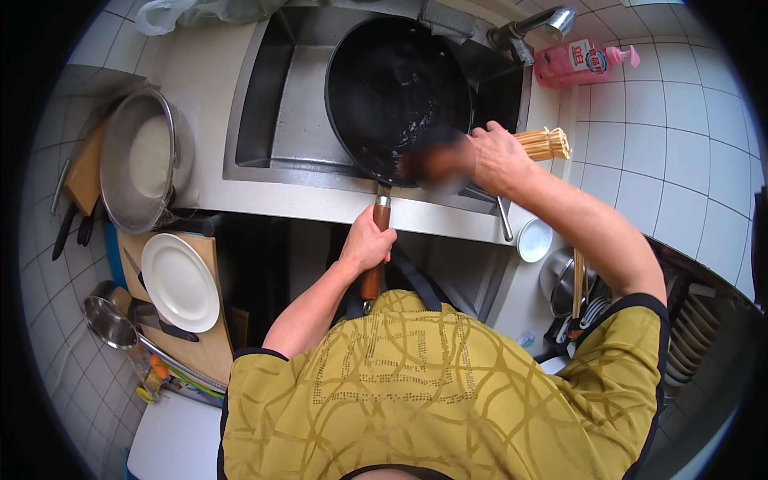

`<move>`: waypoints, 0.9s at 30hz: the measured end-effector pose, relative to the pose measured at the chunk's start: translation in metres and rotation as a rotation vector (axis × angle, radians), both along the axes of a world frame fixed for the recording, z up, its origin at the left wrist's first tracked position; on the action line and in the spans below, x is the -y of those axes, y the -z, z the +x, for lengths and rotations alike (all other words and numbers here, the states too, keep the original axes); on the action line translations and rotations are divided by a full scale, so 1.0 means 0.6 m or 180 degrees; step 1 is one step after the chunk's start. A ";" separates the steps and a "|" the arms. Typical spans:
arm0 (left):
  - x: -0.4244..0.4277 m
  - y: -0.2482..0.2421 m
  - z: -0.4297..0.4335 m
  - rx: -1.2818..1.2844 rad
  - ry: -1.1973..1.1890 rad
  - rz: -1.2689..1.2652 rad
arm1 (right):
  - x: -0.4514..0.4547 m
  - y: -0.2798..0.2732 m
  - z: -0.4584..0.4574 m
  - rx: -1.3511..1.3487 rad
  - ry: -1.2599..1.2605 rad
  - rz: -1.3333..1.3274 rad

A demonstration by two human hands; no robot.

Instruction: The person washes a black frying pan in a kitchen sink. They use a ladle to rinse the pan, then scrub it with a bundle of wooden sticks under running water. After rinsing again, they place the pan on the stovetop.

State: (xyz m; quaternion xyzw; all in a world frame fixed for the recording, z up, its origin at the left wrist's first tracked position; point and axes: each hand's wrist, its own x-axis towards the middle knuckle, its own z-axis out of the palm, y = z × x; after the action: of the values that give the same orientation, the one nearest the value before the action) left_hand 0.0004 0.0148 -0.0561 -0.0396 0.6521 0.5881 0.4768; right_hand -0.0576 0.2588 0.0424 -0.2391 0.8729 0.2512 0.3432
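Observation:
A black wok (pixel 384 90) rests tilted over the stainless steel sink (pixel 303 114), its inside wet and shiny. My left hand (pixel 367 240) is closed around the wok's wooden handle (pixel 372 282), below the counter's front edge. At the wok's lower right rim, my right hand (pixel 501 153) grips a bundle of thin bamboo strips (pixel 543 144), seemingly a wok brush, whose pale end sticks out to the right. A blurred brownish patch covers the area just left of that hand, so what lies there cannot be told.
A chrome faucet (pixel 531 30) and a pink soap pump bottle (pixel 570 63) stand behind the sink at right. A small white bowl (pixel 534 240) sits near the counter's right front. At left are a metal basin (pixel 183 144), a white plate (pixel 180 282) on a cutting board, and knives.

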 end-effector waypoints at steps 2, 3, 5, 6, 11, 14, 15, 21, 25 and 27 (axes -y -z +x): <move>-0.001 -0.002 -0.002 0.0007 0.0002 0.0009 | -0.040 0.019 -0.005 -0.0172 -0.0038 0.0465; -0.004 -0.003 -0.004 0.0000 0.0048 0.0036 | -0.075 0.033 -0.011 -0.0356 0.0076 0.0489; -0.005 -0.003 -0.006 0.0004 0.0081 0.0031 | -0.096 0.037 -0.024 -0.0408 -0.0047 0.0598; -0.002 -0.003 -0.006 0.0012 0.0076 0.0008 | -0.072 0.027 -0.022 -0.0384 -0.0274 0.0718; 0.003 0.010 0.000 0.0031 -0.0030 0.0021 | 0.008 -0.010 0.002 0.0215 0.0288 -0.0561; 0.002 -0.002 -0.004 -0.0054 0.0069 -0.0090 | -0.029 0.018 0.002 0.0078 0.0286 -0.0138; 0.001 -0.005 -0.005 -0.0022 0.0074 -0.0071 | -0.049 0.033 -0.004 -0.0003 0.0211 0.0289; 0.001 -0.003 -0.006 0.0064 0.0041 -0.0069 | -0.092 0.050 -0.068 -0.0729 0.0236 0.0263; 0.003 0.001 -0.005 -0.0011 0.0097 -0.0117 | -0.101 0.068 -0.063 -0.0982 0.0685 -0.0284; 0.002 0.002 -0.004 -0.0021 0.0096 -0.0083 | -0.113 0.077 -0.046 -0.0659 0.0774 -0.0034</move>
State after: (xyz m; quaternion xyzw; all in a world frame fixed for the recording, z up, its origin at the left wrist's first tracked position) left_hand -0.0019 0.0135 -0.0574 -0.0340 0.6618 0.5724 0.4829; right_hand -0.0854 0.3264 -0.0036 -0.1063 0.9274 0.2265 0.2780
